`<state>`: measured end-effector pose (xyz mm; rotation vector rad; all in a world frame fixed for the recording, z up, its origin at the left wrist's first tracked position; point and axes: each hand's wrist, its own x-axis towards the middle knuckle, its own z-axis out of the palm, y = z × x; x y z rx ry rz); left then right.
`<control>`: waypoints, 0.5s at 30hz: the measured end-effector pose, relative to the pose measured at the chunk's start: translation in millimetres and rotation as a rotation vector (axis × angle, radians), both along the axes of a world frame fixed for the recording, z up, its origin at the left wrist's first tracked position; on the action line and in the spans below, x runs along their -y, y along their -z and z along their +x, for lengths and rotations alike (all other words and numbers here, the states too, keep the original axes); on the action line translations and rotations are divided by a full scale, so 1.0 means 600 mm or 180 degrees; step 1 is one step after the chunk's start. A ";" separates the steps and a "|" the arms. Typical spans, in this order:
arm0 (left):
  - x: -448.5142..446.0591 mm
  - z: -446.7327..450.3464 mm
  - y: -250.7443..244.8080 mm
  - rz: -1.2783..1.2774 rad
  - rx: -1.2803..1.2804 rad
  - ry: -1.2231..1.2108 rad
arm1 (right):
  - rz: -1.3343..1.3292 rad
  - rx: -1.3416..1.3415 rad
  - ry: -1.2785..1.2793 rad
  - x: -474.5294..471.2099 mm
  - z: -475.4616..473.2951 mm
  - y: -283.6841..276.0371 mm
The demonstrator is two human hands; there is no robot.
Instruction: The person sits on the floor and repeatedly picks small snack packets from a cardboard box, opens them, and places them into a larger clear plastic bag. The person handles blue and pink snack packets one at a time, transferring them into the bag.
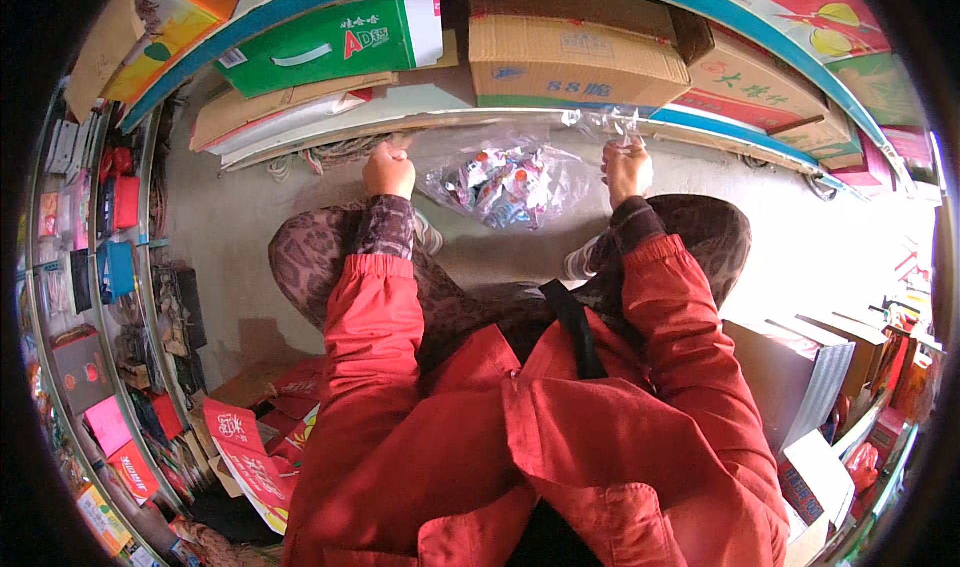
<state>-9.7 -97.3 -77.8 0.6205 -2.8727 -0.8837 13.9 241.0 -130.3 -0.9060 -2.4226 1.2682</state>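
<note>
A clear plastic bag [517, 184] holding several small colourful wrapped packets hangs between my two hands, above the concrete floor. My left hand [389, 169] is closed on the bag's left edge. On the other side, my right hand [627, 169] grips the bag's right edge, with crumpled clear film standing up above the fingers. My forearms, in red sleeves with dark patterned cuffs, reach forward between and over my bent knees. Part of a striped shoe shows below each hand.
Ahead stands a low shelf with a green carton [330, 45], a brown cardboard box [577, 60] and another carton [757, 86]. Shelves of mixed goods line the left side [97, 267]. Flattened red cardboard [247, 454] lies at lower left; boxes [787, 372] stand at right.
</note>
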 end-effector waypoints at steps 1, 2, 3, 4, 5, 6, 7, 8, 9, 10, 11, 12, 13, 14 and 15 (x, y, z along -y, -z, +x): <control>0.003 0.002 0.001 -0.0017 0.0045 0.0042 | -0.0449 0.0076 0.0144 -0.004 0.001 -0.012; 0.005 0.007 0.002 0.0197 -0.0225 0.0152 | -0.0586 -0.0061 0.0131 -0.009 0.007 -0.025; 0.005 0.005 0.004 0.0244 -0.0291 0.0223 | -0.0786 -0.0275 0.0036 -0.012 0.010 -0.035; 0.003 0.004 0.007 0.0305 -0.0323 0.0279 | -0.0631 0.0021 0.0145 -0.015 0.006 -0.045; 0.001 0.001 0.011 0.0368 -0.0353 0.0338 | -0.0397 0.0105 0.0150 -0.019 0.004 -0.054; -0.005 -0.005 0.015 0.0154 -0.0236 0.0315 | -0.0481 0.0037 0.0158 -0.022 0.002 -0.060; -0.010 -0.011 0.020 0.0303 -0.0145 0.0284 | -0.0533 0.0025 0.0194 -0.026 0.000 -0.065; -0.018 -0.015 0.026 0.0453 -0.0051 0.0253 | -0.0492 -0.0092 0.0164 -0.031 -0.001 -0.066; -0.021 -0.020 0.031 0.0589 -0.0022 0.0267 | -0.0511 -0.0077 0.0190 -0.036 -0.004 -0.065; -0.025 -0.021 0.038 0.0452 -0.0319 0.0445 | -0.0516 -0.0017 0.0244 -0.044 -0.010 -0.064; -0.031 -0.025 0.045 0.0618 -0.0234 0.0424 | -0.0535 -0.0027 0.0210 -0.052 -0.015 -0.059; -0.034 -0.034 0.052 0.0782 -0.0142 0.0397 | -0.0175 -0.0021 0.0231 -0.056 -0.022 -0.052; -0.041 -0.042 0.060 0.0941 -0.0035 0.0344 | -0.0203 -0.0064 0.0357 -0.062 -0.031 -0.043; -0.045 -0.051 0.069 0.0759 -0.0002 0.0416 | -0.0095 -0.0049 0.0269 -0.070 -0.034 -0.034; -0.056 -0.053 0.079 0.0892 -0.0158 0.0248 | 0.0087 0.0061 0.0290 -0.076 -0.039 -0.025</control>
